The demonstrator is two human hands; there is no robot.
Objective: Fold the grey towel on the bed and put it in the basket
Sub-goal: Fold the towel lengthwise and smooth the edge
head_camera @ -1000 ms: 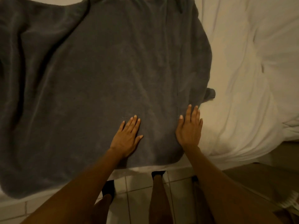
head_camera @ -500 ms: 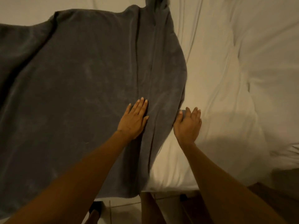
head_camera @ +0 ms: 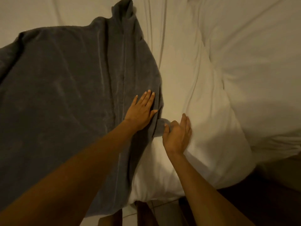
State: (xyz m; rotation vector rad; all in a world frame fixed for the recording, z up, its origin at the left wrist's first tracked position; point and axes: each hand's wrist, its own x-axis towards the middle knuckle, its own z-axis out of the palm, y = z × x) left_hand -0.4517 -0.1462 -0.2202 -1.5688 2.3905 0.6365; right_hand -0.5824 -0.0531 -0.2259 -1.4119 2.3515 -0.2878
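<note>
Head view shows the grey towel point(head_camera: 65, 98) spread over the left side of the bed point(head_camera: 211, 79), with its near end hanging off the edge at 6 o'clock. The left hand point(head_camera: 140, 111) lies flat and open on the towel's right edge. The right hand point(head_camera: 176, 133) pinches a small bit of that edge, its other fingers loose. No basket shows

That little pinch could slip when the hand pulls, since it holds so little cloth. The hanging end is heavy and may drag the towel toward the floor. Bumps at 12 o'clock could make the fold messy

A moment ago the right hand lay flat on the sheet beside the towel; now it has grabbed the edge. The left hand has slid closer to that edge
</note>
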